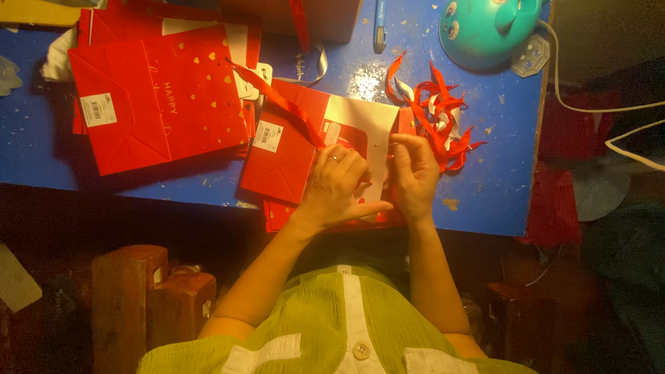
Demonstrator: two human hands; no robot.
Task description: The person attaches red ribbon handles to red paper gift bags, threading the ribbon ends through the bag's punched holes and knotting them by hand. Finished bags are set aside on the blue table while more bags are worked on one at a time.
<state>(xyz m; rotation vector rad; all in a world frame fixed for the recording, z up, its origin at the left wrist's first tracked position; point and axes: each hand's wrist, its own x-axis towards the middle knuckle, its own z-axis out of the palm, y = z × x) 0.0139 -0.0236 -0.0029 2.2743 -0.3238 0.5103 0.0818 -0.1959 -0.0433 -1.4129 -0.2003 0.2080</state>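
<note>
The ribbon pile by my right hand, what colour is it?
Mostly red, with a few white strips mixed in; the ribbon pile shows in the head view.

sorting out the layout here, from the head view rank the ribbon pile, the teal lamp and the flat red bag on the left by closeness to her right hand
Measured from the right hand:
1. Pile of red ribbons, just right of the hand, touching or nearly so.
2. Teal lamp, at the table's far right corner.
3. Flat red gift bag, far over on the left side.
</note>
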